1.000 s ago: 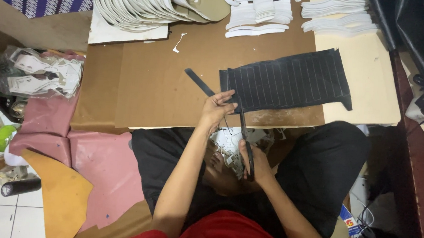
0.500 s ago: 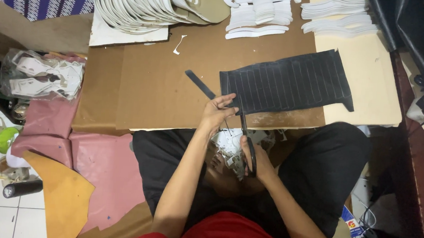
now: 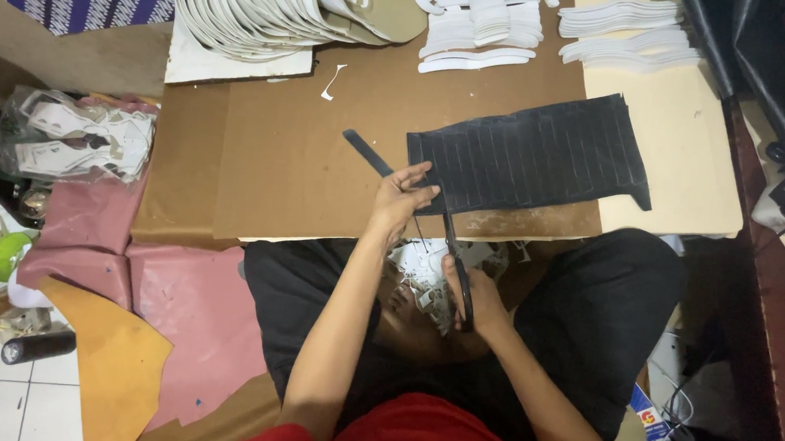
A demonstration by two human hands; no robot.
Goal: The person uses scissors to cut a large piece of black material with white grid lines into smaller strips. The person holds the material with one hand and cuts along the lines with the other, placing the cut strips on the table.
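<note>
A black sheet (image 3: pixel 535 157) marked with parallel lines lies on a brown cardboard board (image 3: pixel 287 149). My left hand (image 3: pixel 403 198) pinches the sheet's near left corner, where a narrow strip is partly cut. My right hand (image 3: pixel 470 295) grips dark scissors (image 3: pixel 455 252), their blades pointing up into the sheet's lower edge. A loose black strip (image 3: pixel 367 152) lies on the board just left of the sheet.
Stacks of white cut pieces (image 3: pixel 251 8) and white strips (image 3: pixel 627 30) line the far edge. A plastic bag of white scraps (image 3: pixel 76 134) sits at the left. Pink sheets (image 3: pixel 184 307) and a tan sheet (image 3: pixel 115 367) lie on the floor. White offcuts (image 3: pixel 421 269) rest in my lap.
The scissors have moved slightly forward along the cut line; my left hand stays on the strip's end. Little else differs.
</note>
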